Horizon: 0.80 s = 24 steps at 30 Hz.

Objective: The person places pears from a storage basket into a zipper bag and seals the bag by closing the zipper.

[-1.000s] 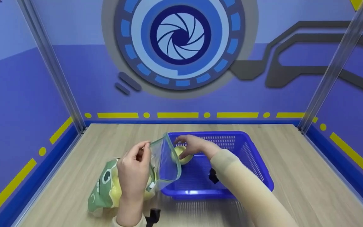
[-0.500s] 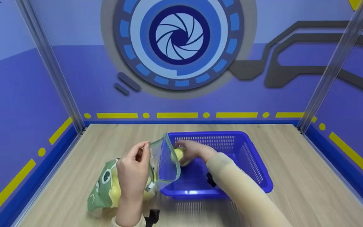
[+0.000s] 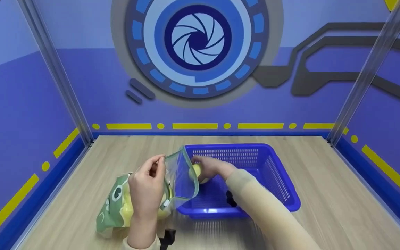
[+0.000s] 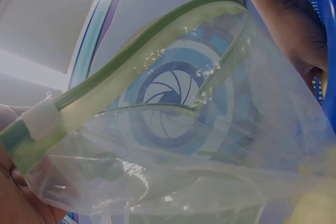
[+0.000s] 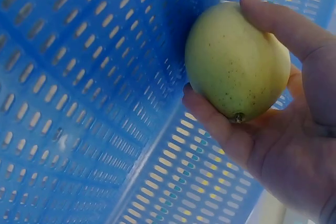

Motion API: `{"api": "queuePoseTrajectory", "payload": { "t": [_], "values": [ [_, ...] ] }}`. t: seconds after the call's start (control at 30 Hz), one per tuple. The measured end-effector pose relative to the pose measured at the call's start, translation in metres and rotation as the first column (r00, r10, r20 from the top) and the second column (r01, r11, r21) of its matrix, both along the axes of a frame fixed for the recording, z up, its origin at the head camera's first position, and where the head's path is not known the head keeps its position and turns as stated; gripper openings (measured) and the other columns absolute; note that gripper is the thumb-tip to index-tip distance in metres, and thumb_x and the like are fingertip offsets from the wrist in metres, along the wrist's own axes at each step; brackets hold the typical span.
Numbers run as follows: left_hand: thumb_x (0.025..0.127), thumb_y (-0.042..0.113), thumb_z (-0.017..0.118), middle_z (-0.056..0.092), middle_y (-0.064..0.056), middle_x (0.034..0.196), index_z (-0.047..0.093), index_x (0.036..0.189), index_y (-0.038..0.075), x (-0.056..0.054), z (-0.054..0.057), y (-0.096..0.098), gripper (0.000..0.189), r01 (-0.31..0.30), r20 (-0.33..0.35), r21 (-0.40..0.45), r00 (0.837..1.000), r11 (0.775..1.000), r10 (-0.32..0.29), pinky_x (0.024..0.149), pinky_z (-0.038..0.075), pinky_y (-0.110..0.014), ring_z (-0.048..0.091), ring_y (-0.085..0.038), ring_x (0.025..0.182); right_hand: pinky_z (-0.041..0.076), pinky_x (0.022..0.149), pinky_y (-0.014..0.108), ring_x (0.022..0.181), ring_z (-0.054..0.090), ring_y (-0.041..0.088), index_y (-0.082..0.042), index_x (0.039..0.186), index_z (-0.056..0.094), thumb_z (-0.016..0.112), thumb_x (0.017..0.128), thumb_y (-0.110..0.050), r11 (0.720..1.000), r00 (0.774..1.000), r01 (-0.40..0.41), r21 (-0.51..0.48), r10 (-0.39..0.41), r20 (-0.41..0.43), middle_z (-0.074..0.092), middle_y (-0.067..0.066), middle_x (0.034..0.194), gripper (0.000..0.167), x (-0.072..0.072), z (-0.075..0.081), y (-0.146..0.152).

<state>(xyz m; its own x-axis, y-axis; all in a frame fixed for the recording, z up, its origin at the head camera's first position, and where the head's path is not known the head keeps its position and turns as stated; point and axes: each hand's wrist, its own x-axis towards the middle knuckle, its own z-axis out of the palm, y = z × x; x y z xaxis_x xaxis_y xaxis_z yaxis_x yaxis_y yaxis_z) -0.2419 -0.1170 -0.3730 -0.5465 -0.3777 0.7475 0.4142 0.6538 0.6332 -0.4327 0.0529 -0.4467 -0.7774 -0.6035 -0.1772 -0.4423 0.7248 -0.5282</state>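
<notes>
My left hand (image 3: 147,189) pinches the upper edge of a zip bag (image 3: 116,203), green with a cartoon face and a clear upper part. The bag's mouth gapes toward the basket, and yellowish contents show in its lower part. A white slider (image 4: 43,117) sits on the green zip strip in the left wrist view. My right hand (image 3: 211,166) reaches into the left part of a blue basket (image 3: 283,180). Its fingers and thumb curl round a yellow-green, speckled mango (image 5: 233,61), whose stem end shows in the right wrist view. The clear plastic partly covers the mango in the head view.
The basket has slotted walls (image 5: 94,103) and stands on a wood-grain table (image 3: 328,194). Blue printed panels (image 3: 82,80) enclose the table at the back and sides. The bag's clear part overlaps the basket's left rim.
My right hand has lowered slightly, and its fingers have closed round the mango. My left hand and the bag have stayed almost still.
</notes>
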Motion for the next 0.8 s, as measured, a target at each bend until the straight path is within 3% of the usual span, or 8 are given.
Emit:
{"api": "queuePoseTrajectory", "payload": {
  "t": [0.23, 0.4, 0.63, 0.8],
  "values": [
    [0.093, 0.0, 0.071, 0.064, -0.005, 0.067, 0.079, 0.098, 0.0, 0.001, 0.001, 0.0, 0.009, -0.002, 0.023, 0.008, 1.0, 1.0, 0.002, 0.052, 0.039, -0.013, 0.047, -0.005, 0.058, 0.056, 0.086, 0.04, 0.102, 0.061, 0.025, -0.02, 0.132, 0.058, 0.087, 0.077, -0.012, 0.996, 0.999, 0.047, -0.069, -0.046, 0.024, 0.065, 0.01, 0.122, 0.062, -0.003, 0.011, 0.01],
    [0.092, 0.0, 0.071, 0.064, -0.005, 0.066, 0.079, 0.097, 0.0, 0.0, 0.001, 0.0, 0.009, -0.008, 0.002, 0.001, 1.0, 1.0, 0.008, 0.052, 0.038, -0.013, 0.047, -0.005, 0.058, 0.057, 0.075, 0.036, 0.097, 0.061, 0.024, -0.022, 0.131, 0.059, 0.087, 0.077, -0.015, 0.991, 0.997, 0.063, -0.118, -0.057, 0.056, 0.063, 0.011, 0.122, 0.061, -0.004, 0.021, 0.018],
    [0.091, 0.001, 0.073, 0.063, -0.005, 0.065, 0.079, 0.095, 0.0, -0.001, 0.0, -0.001, 0.008, -0.028, -0.01, -0.013, 1.0, 1.0, 0.028, 0.052, 0.038, -0.014, 0.046, -0.006, 0.056, 0.053, 0.076, 0.034, 0.094, 0.061, 0.023, -0.022, 0.13, 0.058, 0.086, 0.077, -0.017, 0.984, 0.999, 0.036, -0.177, -0.036, 0.004, 0.064, 0.014, 0.122, 0.061, -0.004, 0.033, 0.027],
    [0.092, 0.001, 0.072, 0.063, -0.005, 0.065, 0.079, 0.096, 0.0, 0.0, 0.0, -0.001, 0.008, -0.024, 0.001, -0.009, 1.0, 1.0, 0.024, 0.052, 0.039, -0.014, 0.047, -0.006, 0.056, 0.056, 0.074, 0.035, 0.093, 0.064, 0.023, -0.024, 0.132, 0.056, 0.086, 0.079, -0.018, 0.965, 0.999, 0.033, -0.26, -0.029, 0.019, 0.066, 0.016, 0.121, 0.061, 0.001, 0.045, 0.032]
  ]
}}
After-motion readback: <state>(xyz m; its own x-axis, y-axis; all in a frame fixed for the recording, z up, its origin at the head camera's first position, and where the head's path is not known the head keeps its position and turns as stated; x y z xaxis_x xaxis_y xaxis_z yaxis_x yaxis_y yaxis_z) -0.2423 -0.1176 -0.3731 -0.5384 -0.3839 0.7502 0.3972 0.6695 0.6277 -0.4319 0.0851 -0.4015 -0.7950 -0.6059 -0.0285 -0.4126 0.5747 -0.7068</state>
